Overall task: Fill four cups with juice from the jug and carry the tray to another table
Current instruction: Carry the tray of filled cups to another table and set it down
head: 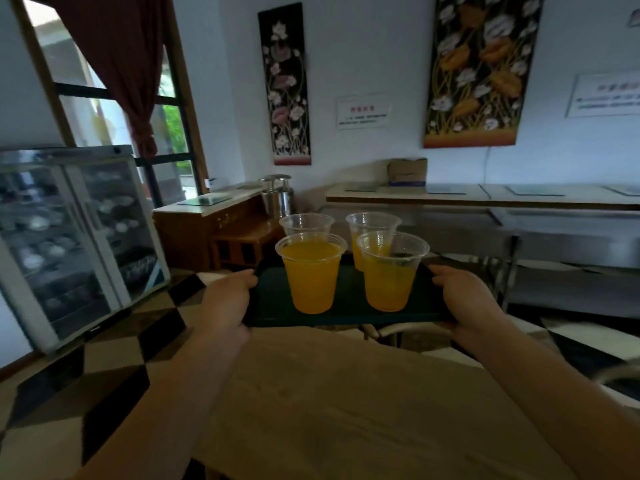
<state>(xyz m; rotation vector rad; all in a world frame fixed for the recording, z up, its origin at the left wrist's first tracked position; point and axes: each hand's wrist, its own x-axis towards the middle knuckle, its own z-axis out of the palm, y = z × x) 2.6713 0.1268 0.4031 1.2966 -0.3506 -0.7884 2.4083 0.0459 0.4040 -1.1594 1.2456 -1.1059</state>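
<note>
Wooden worktop (pixel 346 410) right under the arms, closest to the lens. Dark green tray (pixel 346 306) held in the air just past its far edge. Left hand (pixel 225 303) and right hand (pixel 471 299) gripping the tray's two short ends, fingers curled under, thumbs on the rim. Four clear cups (pixel 311 271) standing upright on it, orange juice in all four.

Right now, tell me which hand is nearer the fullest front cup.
Left. The left hand grips the tray edge right beside the front-left cup; the right hand grips the opposite edge, with another front cup in between.
</note>
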